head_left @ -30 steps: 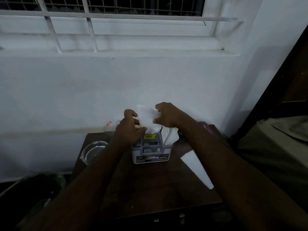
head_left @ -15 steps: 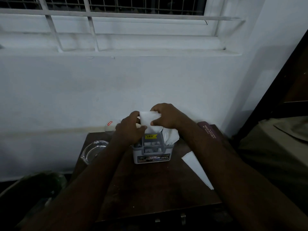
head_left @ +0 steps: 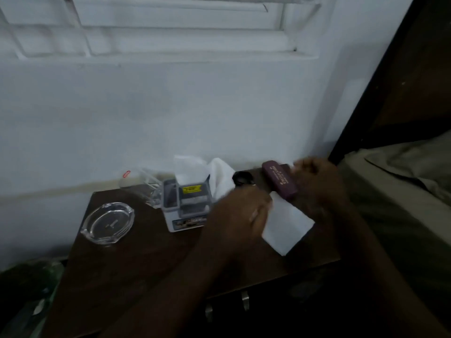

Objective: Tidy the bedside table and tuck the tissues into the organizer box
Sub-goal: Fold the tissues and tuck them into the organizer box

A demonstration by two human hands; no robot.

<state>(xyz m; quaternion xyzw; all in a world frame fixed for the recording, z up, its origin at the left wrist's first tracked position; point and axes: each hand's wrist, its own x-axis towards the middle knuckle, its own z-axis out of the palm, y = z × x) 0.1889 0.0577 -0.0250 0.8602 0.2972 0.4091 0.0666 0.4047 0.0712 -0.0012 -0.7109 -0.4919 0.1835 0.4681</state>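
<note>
A: Tissues [head_left: 192, 173] stand tucked in the organizer box [head_left: 186, 207]. What remains?

B: One flat tissue [head_left: 286, 225] on the worktop [head_left: 136, 264]; left hand [head_left: 246, 211] touches its edge, right hand [head_left: 317, 186] blurred, grip unclear.

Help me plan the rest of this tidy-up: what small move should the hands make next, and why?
Probably lift the flat tissue and carry it to the organizer box. It lies alone on the bedside table, both the left hand and right hand are already at it, and other tissues already stand in the box. Blur hides the exact grip.
</note>
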